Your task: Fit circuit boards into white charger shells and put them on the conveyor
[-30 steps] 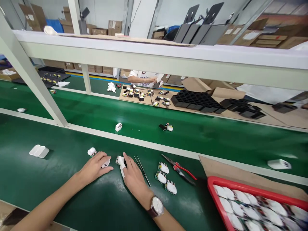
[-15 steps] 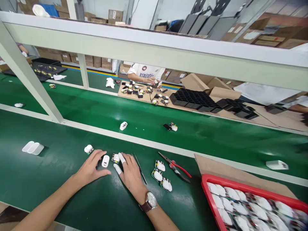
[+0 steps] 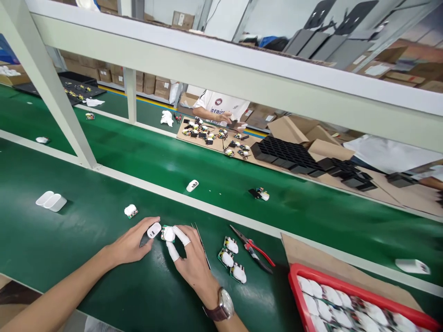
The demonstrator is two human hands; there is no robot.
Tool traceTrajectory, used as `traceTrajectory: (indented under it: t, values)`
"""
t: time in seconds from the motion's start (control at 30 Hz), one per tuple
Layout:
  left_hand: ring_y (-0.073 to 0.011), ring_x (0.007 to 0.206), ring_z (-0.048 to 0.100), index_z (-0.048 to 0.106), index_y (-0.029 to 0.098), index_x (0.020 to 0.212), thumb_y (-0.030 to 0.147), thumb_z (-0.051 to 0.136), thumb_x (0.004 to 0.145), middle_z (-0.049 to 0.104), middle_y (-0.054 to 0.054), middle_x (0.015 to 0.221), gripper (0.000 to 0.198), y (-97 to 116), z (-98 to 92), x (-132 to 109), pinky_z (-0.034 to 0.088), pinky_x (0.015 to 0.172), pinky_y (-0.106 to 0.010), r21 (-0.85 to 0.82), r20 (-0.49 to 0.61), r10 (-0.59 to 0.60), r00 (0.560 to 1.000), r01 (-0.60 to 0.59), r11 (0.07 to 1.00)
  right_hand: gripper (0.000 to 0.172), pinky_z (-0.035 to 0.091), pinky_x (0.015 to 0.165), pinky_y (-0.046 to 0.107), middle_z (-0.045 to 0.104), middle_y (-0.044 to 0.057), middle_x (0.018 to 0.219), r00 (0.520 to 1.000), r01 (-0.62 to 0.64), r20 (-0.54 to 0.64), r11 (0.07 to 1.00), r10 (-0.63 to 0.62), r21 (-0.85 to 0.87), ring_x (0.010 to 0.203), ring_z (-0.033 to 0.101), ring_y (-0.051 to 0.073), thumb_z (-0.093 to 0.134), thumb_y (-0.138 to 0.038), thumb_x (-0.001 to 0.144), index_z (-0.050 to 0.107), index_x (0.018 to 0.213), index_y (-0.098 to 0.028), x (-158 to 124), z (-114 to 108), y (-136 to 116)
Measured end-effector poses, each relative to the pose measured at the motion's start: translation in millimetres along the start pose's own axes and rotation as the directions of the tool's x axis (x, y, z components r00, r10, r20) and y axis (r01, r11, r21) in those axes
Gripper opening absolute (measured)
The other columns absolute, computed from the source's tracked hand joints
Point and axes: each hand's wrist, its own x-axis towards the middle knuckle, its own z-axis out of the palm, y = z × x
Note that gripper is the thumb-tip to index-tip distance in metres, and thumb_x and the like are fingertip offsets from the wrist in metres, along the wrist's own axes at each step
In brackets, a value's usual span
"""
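Note:
My left hand (image 3: pixel 133 242) has thumb and fingers round a small white charger housing (image 3: pixel 154 230), its end with dark port slots facing me. My right hand (image 3: pixel 194 263), with white finger cots on two fingertips and a watch on the wrist, pinches a small circuit board (image 3: pixel 168 234) topped with a white blob. Board and housing are close together, just above or on the green bench. Tweezers (image 3: pixel 202 244) lie beside the right hand, partly behind its fingers. Another blob-topped board (image 3: pixel 130 211) rests beyond my left hand.
Several blob-topped boards (image 3: pixel 227 258) lie right of my hands by red-handled pliers (image 3: pixel 252 249). A red tray (image 3: pixel 294 276) holds many more. Two white shells (image 3: pixel 51 201) stand at left. A green conveyor (image 3: pixel 221 170) runs behind a pale rail; a person works across it.
My left hand has closed round the housing, now tilted. My right hand has lifted or turned the circuit board into plainer view between thumb and finger. The camera view has shifted slightly.

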Motion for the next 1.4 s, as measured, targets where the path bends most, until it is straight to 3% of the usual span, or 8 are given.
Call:
traceTrajectory:
  t: [0.07,0.13,0.23,0.37,0.6,1.03,1.23,1.4]
  values:
    - [-0.0297,0.149,0.048,0.032,0.029,0.162,0.011,0.053,0.099,0.046,-0.013,0.162,0.069,3.4,-3.8,0.2,0.045,0.122,-0.052,0.039,-0.034,0.071,0.997,-0.07,0.997,0.048,0.054,0.106,0.05,0.066,0.012,0.127,1.0,0.005,-0.007,1.0,-0.005,-0.012,0.121,0.062,0.026,0.062,-0.011,0.1,0.052,0.145,-0.024,-1.4,-2.3,0.5]
    - [-0.0327,0.153,0.042,0.036,0.029,0.161,0.016,0.062,0.097,0.042,-0.014,0.164,0.07,4.5,-6.0,1.1,0.042,0.124,-0.056,0.087,-0.058,0.097,0.994,-0.091,0.992,0.048,0.054,0.107,0.052,0.067,0.012,0.126,1.0,-0.011,-0.017,1.0,0.01,-0.021,0.12,0.062,0.027,0.061,-0.011,0.1,0.052,0.146,-0.025,-2.9,-4.6,2.4]
    - [-0.0344,0.147,0.049,0.044,0.031,0.155,0.03,0.077,0.092,0.048,-0.013,0.159,0.071,0.2,-1.8,2.8,0.049,0.119,-0.055,0.107,-0.088,0.043,0.995,-0.034,0.994,0.049,0.055,0.104,0.053,0.067,0.011,0.125,1.0,-0.009,-0.026,0.999,0.008,-0.033,0.117,0.064,0.027,0.062,-0.011,0.101,0.052,0.146,-0.027,-5.0,-8.0,3.2]
    - [-0.0278,0.132,0.063,0.035,0.032,0.159,0.028,0.066,0.101,0.06,-0.011,0.146,0.066,-5.6,11.2,3.2,0.056,0.112,-0.049,0.039,-0.12,-0.028,0.992,0.033,0.999,0.056,0.057,0.103,0.053,0.067,0.013,0.129,0.999,0.046,-0.004,0.998,-0.046,-0.035,0.123,0.062,0.029,0.062,-0.008,0.099,0.048,0.151,-0.025,-7.7,-9.5,-2.2]
    - [-0.0264,0.133,0.062,0.026,0.033,0.163,0.024,0.06,0.104,0.059,-0.012,0.145,0.069,5.1,12.9,0.6,0.058,0.109,-0.046,-0.032,-0.065,0.054,0.996,-0.056,0.998,0.063,0.058,0.103,0.054,0.063,0.017,0.137,0.983,0.173,0.088,0.979,-0.164,-0.105,0.13,0.056,0.033,0.058,-0.002,0.096,0.041,0.155,-0.017,-9.3,-2.6,-5.8]
    - [-0.0298,0.131,0.062,0.018,0.034,0.167,0.02,0.065,0.101,0.066,-0.011,0.142,0.082,1.3,15.2,2.4,0.056,0.107,-0.052,0.108,-0.088,0.153,0.984,-0.144,0.984,0.051,0.059,0.102,0.053,0.062,0.017,0.137,0.967,0.172,0.22,0.963,-0.125,-0.209,0.128,0.057,0.034,0.049,-0.002,0.092,0.057,0.14,-0.016,-6.2,-5.5,-9.7]
    - [-0.0298,0.133,0.061,0.019,0.034,0.166,0.022,0.064,0.102,0.066,-0.01,0.144,0.08,2.4,15.4,2.1,0.054,0.109,-0.053,0.073,-0.047,0.134,0.99,-0.13,0.989,0.044,0.059,0.104,0.051,0.062,0.016,0.136,0.958,0.155,0.271,0.96,-0.089,-0.232,0.127,0.057,0.033,0.053,-0.006,0.098,0.059,0.14,-0.017,0.7,-8.3,-15.8]
    - [-0.0276,0.135,0.062,0.019,0.034,0.166,0.019,0.065,0.1,0.065,-0.01,0.146,0.082,6.2,15.5,1.4,0.056,0.111,-0.049,0.002,-0.008,0.08,0.997,-0.08,0.997,0.041,0.062,0.098,0.049,0.065,0.015,0.132,0.964,0.15,0.242,0.977,-0.11,-0.153,0.12,0.062,0.03,0.057,-0.016,0.104,0.054,0.145,-0.018,2.0,-13.4,-15.1]
